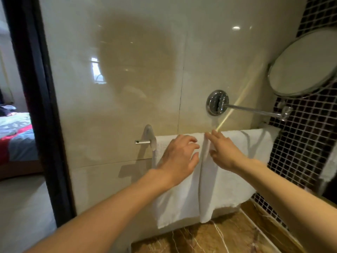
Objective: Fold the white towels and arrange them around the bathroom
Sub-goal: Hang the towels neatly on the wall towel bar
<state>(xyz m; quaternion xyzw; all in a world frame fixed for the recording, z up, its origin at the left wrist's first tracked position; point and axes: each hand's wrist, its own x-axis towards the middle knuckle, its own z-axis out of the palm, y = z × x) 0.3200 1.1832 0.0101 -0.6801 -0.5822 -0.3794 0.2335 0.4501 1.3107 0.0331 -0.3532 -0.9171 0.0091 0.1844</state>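
Note:
Two white towels hang side by side over a wall rail. The left towel (pixel 175 203) hangs below my left hand. The right towel (pixel 229 185) overlaps its edge and reaches to the mosaic corner. The rail's chrome bracket (pixel 148 138) shows at the left; the bar itself is hidden under the cloth. My left hand (pixel 179 158) lies flat on the left towel with its fingers spread. My right hand (pixel 223 152) rests with fingers apart on the upper left edge of the right towel, near the seam between the two. Neither hand grips the cloth.
A round chrome mirror (pixel 304 64) on a swing arm (pixel 251 110) juts from the beige tiled wall above the towels. Dark mosaic tiles (pixel 300 152) cover the right wall. A brown marble counter (pixel 218 236) lies below. A black door frame (pixel 36 106) stands left, with a bed beyond.

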